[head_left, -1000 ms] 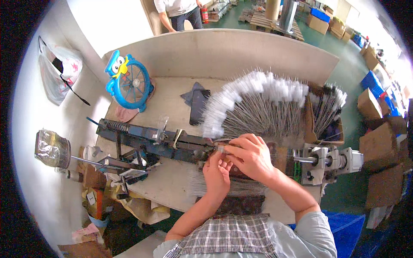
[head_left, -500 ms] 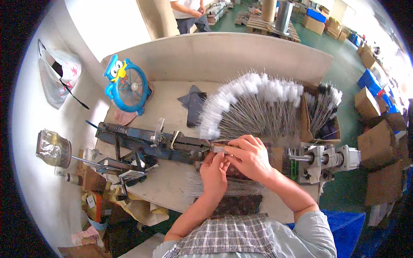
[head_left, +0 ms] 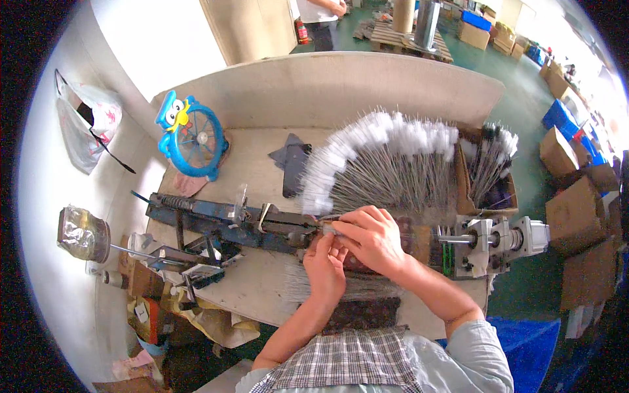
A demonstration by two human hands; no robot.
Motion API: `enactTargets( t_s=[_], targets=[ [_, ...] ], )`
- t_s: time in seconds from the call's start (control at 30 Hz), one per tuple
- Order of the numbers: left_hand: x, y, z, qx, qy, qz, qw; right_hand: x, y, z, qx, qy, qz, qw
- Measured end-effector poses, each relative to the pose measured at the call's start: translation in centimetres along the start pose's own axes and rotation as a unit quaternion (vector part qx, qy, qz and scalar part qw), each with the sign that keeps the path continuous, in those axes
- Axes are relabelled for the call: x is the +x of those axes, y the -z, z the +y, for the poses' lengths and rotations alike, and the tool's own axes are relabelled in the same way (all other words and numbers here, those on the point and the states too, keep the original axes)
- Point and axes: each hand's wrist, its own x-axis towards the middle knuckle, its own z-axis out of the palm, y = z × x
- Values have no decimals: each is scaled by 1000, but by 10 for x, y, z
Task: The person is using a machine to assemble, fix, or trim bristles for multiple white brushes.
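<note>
Cardboard box holds brushes; left hand, right hand: grip pinching pale piece.

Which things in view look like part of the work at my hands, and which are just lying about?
Likely part of it:
small pale piece, at the fingertips of your left hand and right hand
long dark fixture
fanned white-tipped wires

Probably just lying about:
blue cartoon-bird fan
dark phone-like slab
plastic bag on the wall
</note>
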Motion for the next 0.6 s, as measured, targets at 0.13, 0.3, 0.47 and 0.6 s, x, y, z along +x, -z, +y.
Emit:
enactTargets(
  t_s=[0.13, 0.3, 0.47, 0.6],
  targets=[
    [3, 3, -3, 23, -14, -15, 1000, -1, 3, 2, -10, 10, -3, 1000],
    [1, -4, 1, 30, -13, -1, 999, 0, 5, 1, 0, 1, -11, 1000],
    [3, 6, -1, -12, -1, 9, 1000, 0, 0, 0, 3, 4, 7, 1000],
    [4, 3, 2, -68, 30, 8, 997, -1, -1, 1, 7, -13, 9, 1000]
  ],
)
